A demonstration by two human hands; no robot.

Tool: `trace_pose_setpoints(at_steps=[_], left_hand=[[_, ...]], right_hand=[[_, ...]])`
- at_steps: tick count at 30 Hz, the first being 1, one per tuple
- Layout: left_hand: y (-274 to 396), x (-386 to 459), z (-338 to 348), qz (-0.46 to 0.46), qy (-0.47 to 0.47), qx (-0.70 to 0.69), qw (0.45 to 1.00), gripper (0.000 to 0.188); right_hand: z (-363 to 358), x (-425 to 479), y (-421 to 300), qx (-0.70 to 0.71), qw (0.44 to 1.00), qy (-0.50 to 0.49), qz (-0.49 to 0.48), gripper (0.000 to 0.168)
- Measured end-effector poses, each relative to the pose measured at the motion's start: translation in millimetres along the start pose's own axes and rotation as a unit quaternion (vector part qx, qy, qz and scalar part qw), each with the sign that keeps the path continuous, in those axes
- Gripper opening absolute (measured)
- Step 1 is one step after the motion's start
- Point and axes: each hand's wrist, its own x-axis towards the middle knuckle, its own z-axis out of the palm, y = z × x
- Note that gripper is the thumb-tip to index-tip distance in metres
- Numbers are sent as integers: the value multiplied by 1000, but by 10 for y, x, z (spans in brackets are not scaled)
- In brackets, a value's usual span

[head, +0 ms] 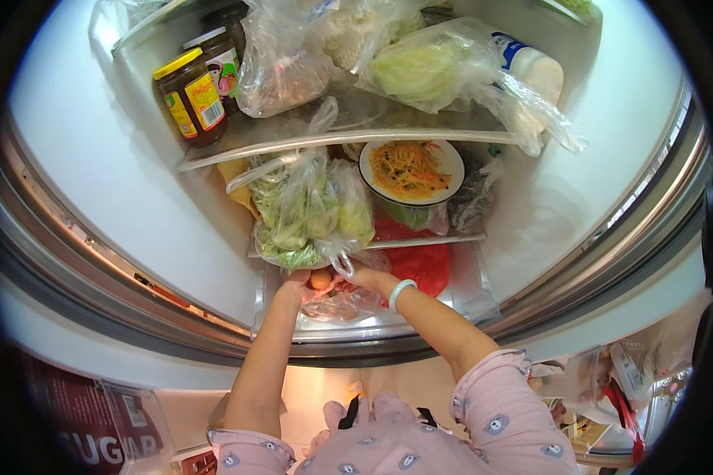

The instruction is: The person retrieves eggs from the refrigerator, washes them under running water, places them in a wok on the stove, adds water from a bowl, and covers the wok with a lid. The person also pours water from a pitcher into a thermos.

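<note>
Both my hands reach into the clear drawer (463, 306) at the bottom of an open refrigerator. In my left hand (302, 286) lies a brown egg (319, 279), with the fingers curled beneath it. My right hand (359, 280) is just to the right of the egg, over a thin clear plastic bag (344, 304); its fingertips are partly hidden, so its grip is unclear. A white bangle (401, 292) circles my right wrist. Behind the right hand lies a red plastic bag (425, 270). Bagged leafy greens (300, 217) overhang the hands from the shelf above.
On the middle shelf, a plate of shredded food (413, 172) sits beside a dark bag (472, 202). The upper shelf (356, 136) holds a yellow-lidded jar (191, 98), bagged cabbage (419, 68) and a white bottle (535, 71). Loaded door bins (615, 380) flank me.
</note>
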Motion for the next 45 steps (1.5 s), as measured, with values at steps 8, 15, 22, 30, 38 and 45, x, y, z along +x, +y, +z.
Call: trace_pose_setpoints(at_steps=[8,15,22,30,38,45], left_hand=[[-138,-222,-36,4,-26,14,1000,41],[-311,-439,51,11,39,-34,999,50],[-470,-1020,227,78,54,-147,985,49],[-989,-1886,397,126,-91,-336,929,46],[-1269,-1960,147,148,-128,-439,877,44],[-1213,-1965,43,179,-159,-444,864,46]], right_hand=[[-55,-106,91,119,988,-95,27,28],[-67,197,384,-356,925,111,-70,27],[213,222,228,-609,793,-19,2,31],[325,362,421,-696,716,-31,-41,24],[266,350,211,-734,665,-102,-89,24],[318,78,-39,-493,852,-55,-166,43]])
